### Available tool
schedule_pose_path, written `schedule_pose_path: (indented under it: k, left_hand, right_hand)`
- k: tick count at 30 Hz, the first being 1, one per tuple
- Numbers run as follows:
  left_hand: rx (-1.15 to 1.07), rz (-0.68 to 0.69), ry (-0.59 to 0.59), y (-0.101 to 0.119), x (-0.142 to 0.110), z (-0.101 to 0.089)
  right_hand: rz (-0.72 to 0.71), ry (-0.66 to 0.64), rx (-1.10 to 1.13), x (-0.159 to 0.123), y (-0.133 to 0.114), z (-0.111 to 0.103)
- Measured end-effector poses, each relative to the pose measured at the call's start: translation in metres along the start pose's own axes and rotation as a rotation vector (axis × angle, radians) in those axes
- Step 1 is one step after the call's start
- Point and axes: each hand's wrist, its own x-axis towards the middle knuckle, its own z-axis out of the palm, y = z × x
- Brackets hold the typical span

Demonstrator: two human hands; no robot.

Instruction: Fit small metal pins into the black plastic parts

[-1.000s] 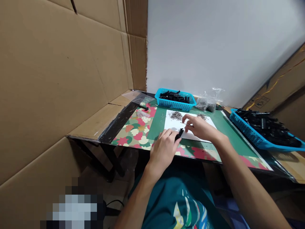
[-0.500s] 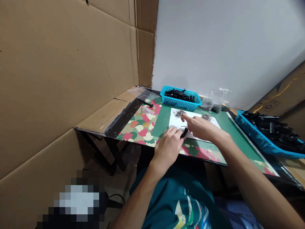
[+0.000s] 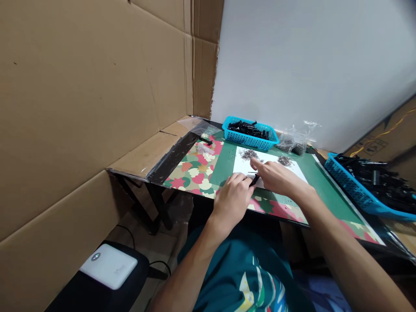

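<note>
My left hand [image 3: 234, 200] rests at the near edge of a white sheet [image 3: 241, 164] and pinches a small black plastic part [image 3: 255, 180]. My right hand [image 3: 275, 177] is just right of it, fingers curled, pinching a thin metal pin [image 3: 251, 173] next to the black part. Two heaps of small metal pieces [image 3: 249, 154] lie on the far side of the sheet. The sheet lies on a green mat [image 3: 224, 164] on the table.
A blue basket [image 3: 250, 139] of black parts stands behind the sheet, a second blue basket [image 3: 354, 190] at the right. Clear plastic bags [image 3: 297, 138] lie by the wall. Cardboard walls rise left. A white device [image 3: 108, 265] sits on the floor at lower left.
The camera has swung a little left and down, bringing the white device on the floor into view. Both hands stay together at the sheet, the right hand drawn slightly closer to the black part.
</note>
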Motion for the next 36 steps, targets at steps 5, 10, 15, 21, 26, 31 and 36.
schedule_pose_path:
  k: [5,10,15,21,26,31,36]
  left_hand:
    - [0.000,-0.011,0.001,0.000,-0.001,0.001]
    - [0.005,-0.006,0.009,0.000,-0.001,0.000]
    - [0.010,-0.009,0.004,0.001,0.000,-0.001]
    - [0.040,-0.002,0.002,0.000,0.001,-0.002]
    - [0.046,-0.007,0.004,0.000,0.001,-0.003]
    - [0.034,-0.005,0.016,0.000,0.000,-0.003]
    - [0.041,-0.018,0.027,0.000,0.000,-0.002]
  right_hand:
    - [0.048,0.039,0.032,-0.006,-0.002,0.003]
    - [0.048,0.013,-0.023,-0.005,-0.003,0.004]
    - [-0.007,0.008,-0.092,-0.005,-0.005,0.005]
    - [-0.049,-0.003,-0.143,-0.008,-0.006,0.003]
    - [-0.025,0.007,-0.100,-0.011,-0.003,0.004]
    - [0.052,0.018,-0.004,-0.012,0.003,0.001]
    - [0.158,0.098,0.088,-0.010,0.014,0.004]
